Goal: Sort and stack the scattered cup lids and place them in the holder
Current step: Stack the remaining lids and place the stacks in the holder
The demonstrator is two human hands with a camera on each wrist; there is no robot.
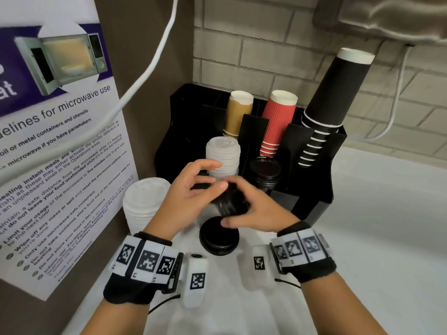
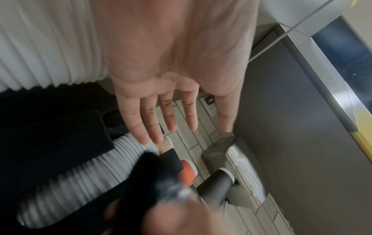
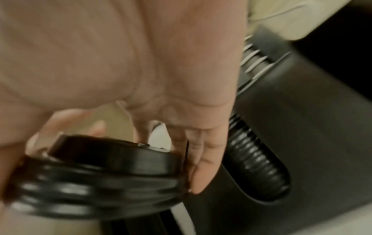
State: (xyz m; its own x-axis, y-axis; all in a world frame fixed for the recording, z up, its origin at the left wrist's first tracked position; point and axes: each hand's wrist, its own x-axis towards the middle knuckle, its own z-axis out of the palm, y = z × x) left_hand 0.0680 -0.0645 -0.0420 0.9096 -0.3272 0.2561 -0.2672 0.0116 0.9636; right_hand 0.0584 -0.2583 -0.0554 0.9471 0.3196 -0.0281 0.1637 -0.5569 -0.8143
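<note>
Microwave-use poster [image 1: 55, 146]: on the wall panel at 9 o'clock of the head view, a white cable [image 1: 154, 59] hanging across its upper corner. Tall stack of white lids [image 1: 145, 204]: on the white counter [image 1: 377, 238] just beside the poster, at 8 o'clock of the hands. Left hand [image 1: 191, 189]: fingers straight and spread in the left wrist view, holding nothing, fingertips near the held black stack; whether they touch it cannot be told. Second stack of white lids [image 1: 223, 155]: upright in the holder's front left slot, at 12 o'clock of the hands. Small stack of black lids [image 1: 232, 201]: gripped in the right hand [image 1: 258, 211], thumb on one side of the rims and fingers on the other, tilted and blurred, above the counter in front of the holder. Low pile of black lids [image 1: 219, 238]: on the counter at 6 o'clock of the held stack. Black holder [image 1: 321, 165]: against the brick wall [image 1: 266, 49]; back slots hold brown cups [image 1: 238, 112], red ribbed cups [image 1: 278, 122] and black cups [image 1: 333, 93], leaning in nested stacks; another stack of black lids [image 1: 264, 175] sits in the slot in front of the red cups. Metal appliance [image 1: 387, 18]: at 1 o'clock, above the black cups.
</note>
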